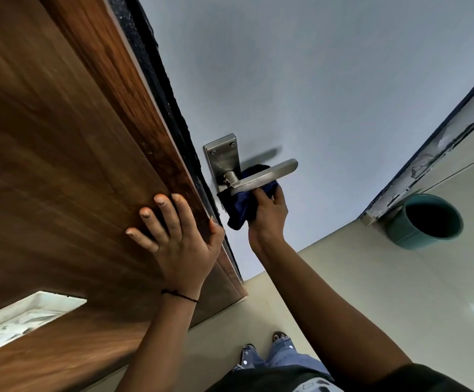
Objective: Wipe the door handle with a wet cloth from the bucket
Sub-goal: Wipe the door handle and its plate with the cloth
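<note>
While the right hand [268, 213] grips a bunched dark blue cloth [242, 206] from below, the cloth presses against the underside of the lever of the door handle [264, 175]. Fingers closed on the fabric; part of the wad hangs loose under the lever near its neck. Left hand [177, 236] open, fingers spread, flat on the wood-grain face of the door [60, 137] at its edge, thumb hooked toward the dark edge strip. It holds nothing, only steadies the leaf.

Step in hand, as judged: wiping the lever. To do it well, wrap the cloth round the bar rather than only cupping beneath, then draw it from neck to free tip, so top and sides get covered. Backplate [223, 158] and neck need a separate pass. Keep the left palm firm so the door does not swing under the rubbing.

Teal bucket [425, 220] stands on the floor [371, 278] by the far frame, well apart.
</note>
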Tool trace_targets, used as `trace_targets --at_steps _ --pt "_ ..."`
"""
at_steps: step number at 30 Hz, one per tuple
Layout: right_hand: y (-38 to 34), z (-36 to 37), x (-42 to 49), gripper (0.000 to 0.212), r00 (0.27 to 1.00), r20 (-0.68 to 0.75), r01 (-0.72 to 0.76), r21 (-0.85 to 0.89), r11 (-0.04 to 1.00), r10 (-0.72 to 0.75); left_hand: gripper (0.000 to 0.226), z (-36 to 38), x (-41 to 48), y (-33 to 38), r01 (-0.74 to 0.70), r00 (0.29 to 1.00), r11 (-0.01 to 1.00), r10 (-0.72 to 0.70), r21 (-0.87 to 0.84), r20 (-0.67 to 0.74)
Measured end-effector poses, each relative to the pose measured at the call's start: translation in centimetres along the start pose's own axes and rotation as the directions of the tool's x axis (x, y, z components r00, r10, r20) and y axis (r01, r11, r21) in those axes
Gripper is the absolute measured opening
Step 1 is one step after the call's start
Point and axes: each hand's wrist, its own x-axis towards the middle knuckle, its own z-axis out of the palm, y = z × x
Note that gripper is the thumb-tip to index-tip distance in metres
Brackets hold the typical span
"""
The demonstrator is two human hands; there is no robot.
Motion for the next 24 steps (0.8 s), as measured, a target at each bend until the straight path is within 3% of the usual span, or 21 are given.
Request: trace_targets --at_steps 5,10,14,16,18,24 --pt "0.1 -0.5 -0.1 0.031 0.998 0.032 0.067 -0.191 0.979 -0.062 0.093 0.0 -0.1 0.0 0.007 1.0 1.0 -0.007 -0.003 0.001" --pt "-1.0 -2.6 -0.1 0.033 0.976 0.077 0.215 -0.514 0.831 -0.205 0.093 -0.1 -0.1 0.0 0.004 1.0 1.0 -0.004 -0.015 0.012" --pt "-2.5 -3.6 0.4 0.04 0.906 -0.208 0.262 -0.409 0.874 -0.369 0.089 -0.2 0.0 0.1 -0.002 1.0 1.0 0.002 -0.016 0.017" --pt "-3.4 -3.6 0.4 0.038 0.855 -0.257 0.337 -0.386 0.859 -0.451 0.088 -0.2 0.0 0.0 -0.009 1.0 1.0 0.009 -0.008 0.022" --pt "-3.9 -3.2 0.1 0.036 0.826 -0.227 0.398 -0.41 0.82 -0.515 0.088 -0.2 0.0 -0.1 -0.011 1.0 1.0 0.011 -0.001 0.026" --pt "-1.6 -1.7 -2.8 0.037 0.839 -0.043 0.446 -0.519 0.729 -0.543 0.088 -0.1 -0.1 -0.2 -0.018 1.0 1.0 0.019 -0.023 0.014"
